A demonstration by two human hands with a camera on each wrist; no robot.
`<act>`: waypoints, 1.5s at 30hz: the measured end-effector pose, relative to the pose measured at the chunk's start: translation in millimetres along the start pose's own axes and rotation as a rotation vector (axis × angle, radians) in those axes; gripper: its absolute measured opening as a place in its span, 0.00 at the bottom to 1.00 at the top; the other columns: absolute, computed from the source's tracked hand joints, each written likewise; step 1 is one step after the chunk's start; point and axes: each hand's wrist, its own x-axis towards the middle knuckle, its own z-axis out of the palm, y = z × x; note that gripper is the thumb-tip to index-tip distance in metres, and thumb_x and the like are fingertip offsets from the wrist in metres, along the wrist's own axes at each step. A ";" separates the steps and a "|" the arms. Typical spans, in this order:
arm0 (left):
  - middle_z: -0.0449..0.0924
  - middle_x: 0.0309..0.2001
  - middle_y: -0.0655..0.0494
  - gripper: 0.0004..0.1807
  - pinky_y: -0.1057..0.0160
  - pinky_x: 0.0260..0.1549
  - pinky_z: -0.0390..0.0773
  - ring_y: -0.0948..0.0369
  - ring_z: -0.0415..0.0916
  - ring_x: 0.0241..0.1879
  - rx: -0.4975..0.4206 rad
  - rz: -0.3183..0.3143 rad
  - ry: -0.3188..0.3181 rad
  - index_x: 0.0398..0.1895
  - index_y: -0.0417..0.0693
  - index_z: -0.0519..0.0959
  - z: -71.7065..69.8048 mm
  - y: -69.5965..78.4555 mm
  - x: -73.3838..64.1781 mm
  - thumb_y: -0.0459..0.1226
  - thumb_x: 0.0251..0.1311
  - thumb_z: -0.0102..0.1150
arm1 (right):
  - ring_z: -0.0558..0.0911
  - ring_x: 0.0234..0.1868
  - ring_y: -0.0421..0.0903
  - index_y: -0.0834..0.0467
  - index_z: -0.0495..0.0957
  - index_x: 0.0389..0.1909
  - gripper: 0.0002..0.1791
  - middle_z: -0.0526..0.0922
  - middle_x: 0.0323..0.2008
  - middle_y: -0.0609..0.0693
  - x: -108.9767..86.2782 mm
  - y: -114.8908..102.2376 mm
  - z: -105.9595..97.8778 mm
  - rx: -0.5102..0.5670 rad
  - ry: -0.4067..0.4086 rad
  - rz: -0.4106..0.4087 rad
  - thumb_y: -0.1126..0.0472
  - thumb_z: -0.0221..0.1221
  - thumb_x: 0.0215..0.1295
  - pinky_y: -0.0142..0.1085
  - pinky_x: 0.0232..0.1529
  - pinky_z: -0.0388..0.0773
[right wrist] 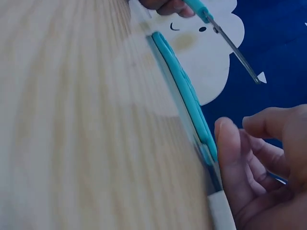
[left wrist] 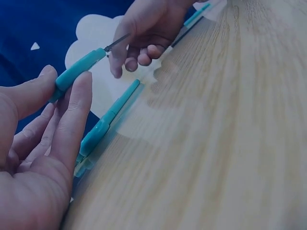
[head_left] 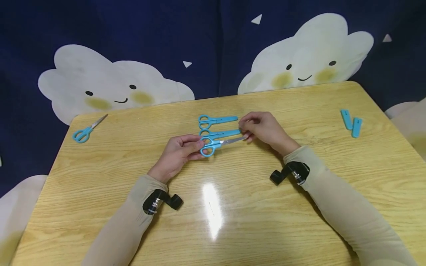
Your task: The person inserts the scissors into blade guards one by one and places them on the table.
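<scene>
One pair of blue-plastic-handled scissors [head_left: 217, 143] with bare metal blades [head_left: 232, 140] is pinched between thumb and fingers of the left hand [head_left: 176, 153], above a yellow wood-grain table [head_left: 110, 177]. Its long axis runs rightward, tip near the right hand [head_left: 264, 129], whose fingers curl loosely, holding nothing. Just beyond, two similar scissors in blue sheaths [head_left: 223, 120] lie roughly parallel; far right, two flat blue plastic covers [head_left: 357, 128].

We read no text, brand, number or sign on held scissors [head_left: 217, 143], blue caps [head_left: 357, 128] near table's [head_left: 376, 162] right edge, backdrop [head_left: 213, 44].
</scene>
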 end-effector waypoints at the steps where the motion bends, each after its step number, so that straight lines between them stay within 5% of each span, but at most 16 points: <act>1: 0.84 0.44 0.52 0.17 0.64 0.43 0.86 0.63 0.86 0.39 -0.002 -0.001 0.001 0.56 0.26 0.70 0.0 -0.2 0.1 0.27 0.66 0.54 | 0.85 0.27 0.45 0.61 0.81 0.46 0.12 0.85 0.32 0.54 -0.3 -0.9 -2.0 0.001 -0.001 -0.002 0.57 0.59 0.68 0.41 0.32 0.88; 17: 0.85 0.40 0.55 0.19 0.61 0.43 0.87 0.63 0.86 0.37 0.005 -0.005 -0.010 0.57 0.26 0.69 1.8 -4.2 5.9 0.28 0.65 0.56 | 0.86 0.29 0.43 0.68 0.77 0.49 0.21 0.87 0.32 0.54 -5.5 -5.3 -47.2 0.024 0.095 -0.056 0.54 0.61 0.67 0.36 0.31 0.87; 31: 0.84 0.40 0.56 0.17 0.63 0.42 0.87 0.63 0.86 0.36 0.016 -0.005 -0.018 0.55 0.25 0.70 1.6 -5.0 7.1 0.26 0.65 0.54 | 0.85 0.31 0.41 0.59 0.79 0.50 0.19 0.84 0.38 0.52 -40.4 -4.6 -83.3 -0.290 0.210 -0.081 0.48 0.56 0.70 0.37 0.33 0.87; 45: 0.85 0.39 0.56 0.18 0.61 0.43 0.87 0.63 0.86 0.37 0.006 0.022 -0.051 0.55 0.24 0.70 -4.2 -1.5 5.2 0.28 0.65 0.56 | 0.86 0.30 0.40 0.58 0.80 0.50 0.21 0.84 0.32 0.44 -42.0 1.9 -117.8 -0.180 0.279 -0.047 0.47 0.60 0.65 0.30 0.32 0.85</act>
